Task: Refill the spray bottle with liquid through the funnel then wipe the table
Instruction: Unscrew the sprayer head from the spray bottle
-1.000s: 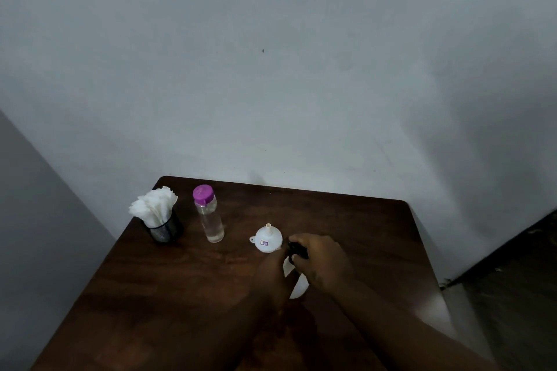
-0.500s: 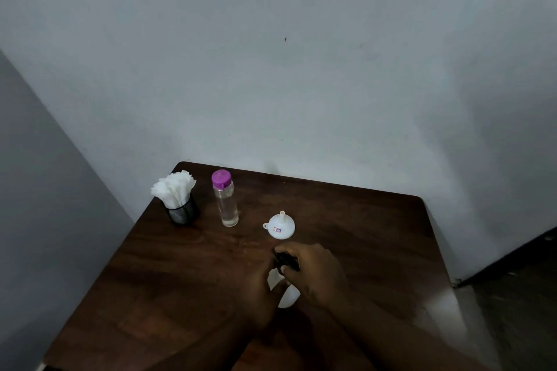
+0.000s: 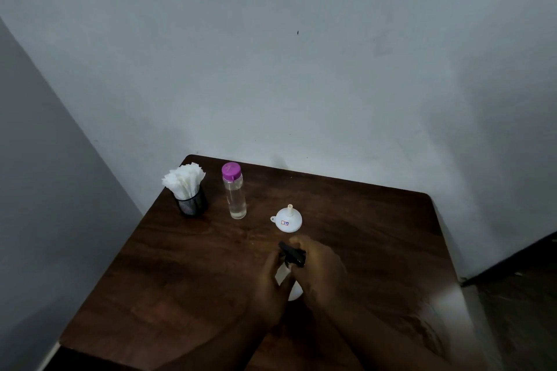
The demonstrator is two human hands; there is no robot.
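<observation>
A white spray bottle stands near the middle of the dark wooden table. My left hand grips its body. My right hand is curled round its black spray head. Most of the bottle is hidden between my hands. Just beyond them a white funnel sits upside down, spout up. Farther left stands a clear bottle with a purple cap, holding clear liquid.
A black mesh cup of white paper napkins stands at the table's far left corner. Grey walls close in behind and on the left. The table's right edge drops to a dark floor.
The camera has tilted up and shifted, so the table sits lower in view. Both hands stay on the spray bottle, and the black head now shows more between them.
</observation>
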